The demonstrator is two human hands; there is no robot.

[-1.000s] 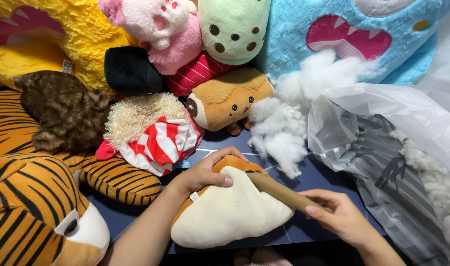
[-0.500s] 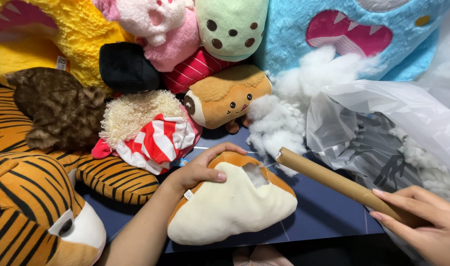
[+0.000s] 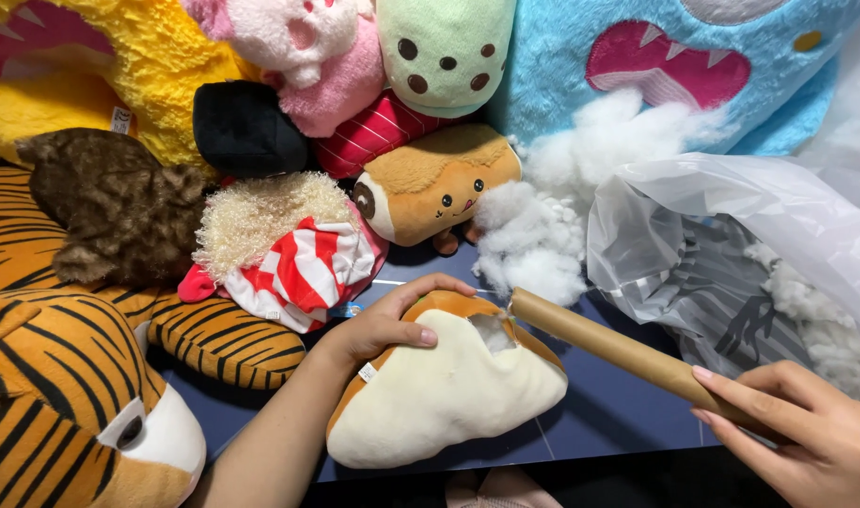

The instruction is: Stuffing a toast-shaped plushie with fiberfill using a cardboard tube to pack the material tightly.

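The left hand (image 3: 383, 329) lay on the cream-and-tan plush toy (image 3: 449, 386) on the blue desk (image 3: 618, 423), fingers curled over its top edge. The right hand (image 3: 806, 433) had its fingers wrapped around a cardboard tube (image 3: 618, 353), whose far end touched the toy's open seam.

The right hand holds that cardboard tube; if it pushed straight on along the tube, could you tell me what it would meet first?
Probably the open seam of the cream-and-tan plush, which the tube tip nearly touches; depth is unclear.
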